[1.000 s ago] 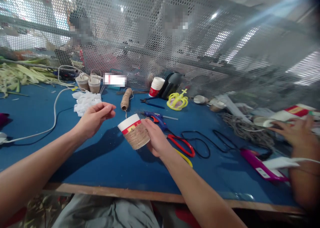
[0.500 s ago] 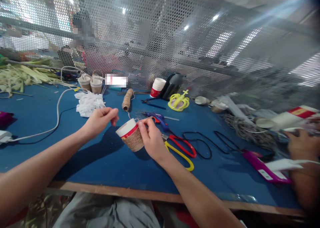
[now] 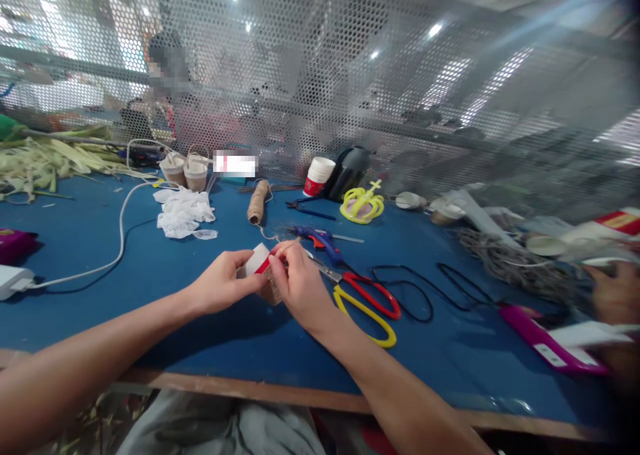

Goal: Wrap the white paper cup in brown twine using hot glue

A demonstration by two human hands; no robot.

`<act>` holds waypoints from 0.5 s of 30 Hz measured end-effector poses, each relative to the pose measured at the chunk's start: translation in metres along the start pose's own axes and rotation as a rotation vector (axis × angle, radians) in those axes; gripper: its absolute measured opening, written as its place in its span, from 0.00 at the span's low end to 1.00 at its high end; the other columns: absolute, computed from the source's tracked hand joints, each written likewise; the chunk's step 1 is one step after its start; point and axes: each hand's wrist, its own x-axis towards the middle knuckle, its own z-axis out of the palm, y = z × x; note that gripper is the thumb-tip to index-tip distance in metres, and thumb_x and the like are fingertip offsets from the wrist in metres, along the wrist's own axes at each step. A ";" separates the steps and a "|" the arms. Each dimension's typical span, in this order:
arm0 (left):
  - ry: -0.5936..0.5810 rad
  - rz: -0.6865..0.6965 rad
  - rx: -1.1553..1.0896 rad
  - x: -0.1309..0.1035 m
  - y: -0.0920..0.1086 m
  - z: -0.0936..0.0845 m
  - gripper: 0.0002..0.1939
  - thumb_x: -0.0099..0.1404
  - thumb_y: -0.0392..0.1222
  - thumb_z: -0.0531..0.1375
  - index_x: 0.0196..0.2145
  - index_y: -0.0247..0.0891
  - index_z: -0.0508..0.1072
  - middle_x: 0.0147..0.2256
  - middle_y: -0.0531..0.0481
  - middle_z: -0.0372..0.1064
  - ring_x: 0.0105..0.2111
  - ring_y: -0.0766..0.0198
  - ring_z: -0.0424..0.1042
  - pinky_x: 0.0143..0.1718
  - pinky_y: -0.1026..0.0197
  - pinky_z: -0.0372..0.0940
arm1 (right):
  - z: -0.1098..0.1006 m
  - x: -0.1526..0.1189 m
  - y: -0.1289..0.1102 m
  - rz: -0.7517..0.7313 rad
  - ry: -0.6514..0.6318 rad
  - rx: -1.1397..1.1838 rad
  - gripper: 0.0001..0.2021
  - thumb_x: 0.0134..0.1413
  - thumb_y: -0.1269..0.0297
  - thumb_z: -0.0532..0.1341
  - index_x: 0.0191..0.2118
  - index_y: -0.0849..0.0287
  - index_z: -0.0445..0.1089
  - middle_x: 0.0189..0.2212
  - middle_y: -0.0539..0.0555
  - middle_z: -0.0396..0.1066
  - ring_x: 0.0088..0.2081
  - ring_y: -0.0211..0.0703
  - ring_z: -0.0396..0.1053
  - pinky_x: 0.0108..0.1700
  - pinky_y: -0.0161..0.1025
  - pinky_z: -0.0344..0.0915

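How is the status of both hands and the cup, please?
Left hand gripping twine-wrapped cup, tilted. Right hand against its right side, exact pinch hidden. Scissors lying close to that hand, possibly in its way.

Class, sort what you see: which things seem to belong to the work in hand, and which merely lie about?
Seem to belong:
Twine-wrapped paper cup, with the left hand and right hand on it
Twine roll, just beyond
Probably the glue gun and scissors nearby

Apparently just lying about:
Yellow crown
White crumpled material
Pale leaves
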 end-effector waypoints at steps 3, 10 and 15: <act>0.005 -0.002 -0.106 0.002 -0.005 0.002 0.09 0.53 0.41 0.56 0.27 0.31 0.67 0.25 0.51 0.69 0.27 0.64 0.67 0.30 0.64 0.61 | 0.001 -0.001 -0.001 -0.009 -0.007 -0.020 0.06 0.57 0.66 0.46 0.30 0.56 0.53 0.31 0.59 0.63 0.36 0.46 0.64 0.38 0.43 0.63; -0.115 -0.003 -0.236 0.002 -0.007 0.003 0.08 0.53 0.40 0.57 0.30 0.31 0.68 0.26 0.51 0.69 0.29 0.64 0.67 0.35 0.62 0.63 | -0.009 0.009 0.000 0.229 -0.098 0.362 0.05 0.56 0.63 0.49 0.33 0.58 0.59 0.35 0.56 0.66 0.38 0.41 0.65 0.43 0.42 0.62; -0.256 0.063 -0.100 -0.003 -0.002 -0.001 0.08 0.56 0.40 0.57 0.31 0.31 0.69 0.27 0.51 0.66 0.28 0.65 0.64 0.33 0.63 0.61 | -0.020 0.026 0.004 0.442 -0.191 0.777 0.06 0.52 0.62 0.55 0.30 0.60 0.61 0.35 0.54 0.68 0.38 0.39 0.68 0.41 0.40 0.64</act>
